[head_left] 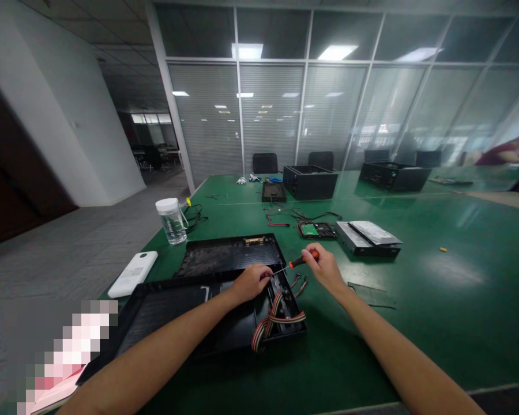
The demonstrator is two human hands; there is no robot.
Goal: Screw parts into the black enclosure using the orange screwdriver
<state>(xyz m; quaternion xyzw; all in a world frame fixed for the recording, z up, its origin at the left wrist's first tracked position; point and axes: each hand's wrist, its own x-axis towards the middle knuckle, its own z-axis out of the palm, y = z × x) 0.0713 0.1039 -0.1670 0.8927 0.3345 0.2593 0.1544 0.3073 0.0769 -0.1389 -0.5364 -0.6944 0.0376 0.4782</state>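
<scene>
R hand [324, 268] is gripping an orange-black screwdriver [301, 260], ctr of frame, shaft pointing L. L hand [254, 281] is bunching fingers by its tip; can't tell if pinching anything. Black tray [237, 324] is lying lower ctr, striped wires [271, 316] looping at its R end.

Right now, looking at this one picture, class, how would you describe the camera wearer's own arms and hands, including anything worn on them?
The ungloved left hand and ungloved right hand lead into bare, tapering forearms. No sleeve, watch or bracelet shows, nor any clear marking. Rings are too small to rule out.
</scene>
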